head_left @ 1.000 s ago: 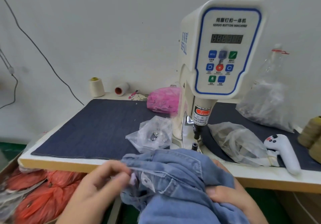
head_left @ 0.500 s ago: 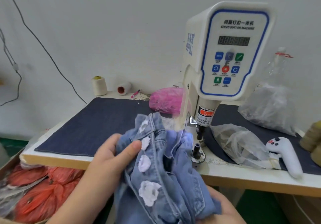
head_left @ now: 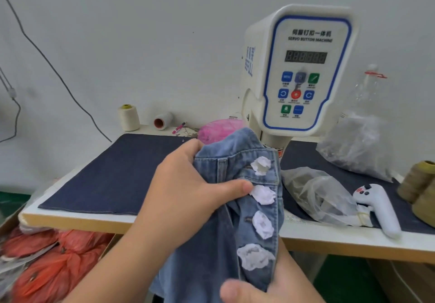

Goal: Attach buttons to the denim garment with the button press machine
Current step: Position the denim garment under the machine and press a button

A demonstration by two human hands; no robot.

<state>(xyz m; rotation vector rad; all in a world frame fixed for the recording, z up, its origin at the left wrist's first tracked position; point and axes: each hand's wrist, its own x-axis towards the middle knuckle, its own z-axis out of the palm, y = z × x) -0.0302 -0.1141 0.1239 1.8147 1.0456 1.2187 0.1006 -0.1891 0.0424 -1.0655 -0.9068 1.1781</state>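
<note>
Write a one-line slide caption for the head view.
Both hands, left hand and right hand, hold the denim garment with white-wrapped buttons before the button press machine.

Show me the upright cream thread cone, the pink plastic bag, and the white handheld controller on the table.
Upright cream thread cone [head_left: 128, 118], head view, middle of its wound side.
Pink plastic bag [head_left: 217, 128], head view, its visible top.
White handheld controller [head_left: 381, 208], head view, middle of its handle.

One denim garment [head_left: 235, 208] carries four white wrapped buttons [head_left: 263, 195] just beside the left hand [head_left: 186, 199] grip. Beyond it: one button machine [head_left: 299, 72], two cream thread cones [head_left: 128, 117], three clear bags [head_left: 315, 196].
</note>
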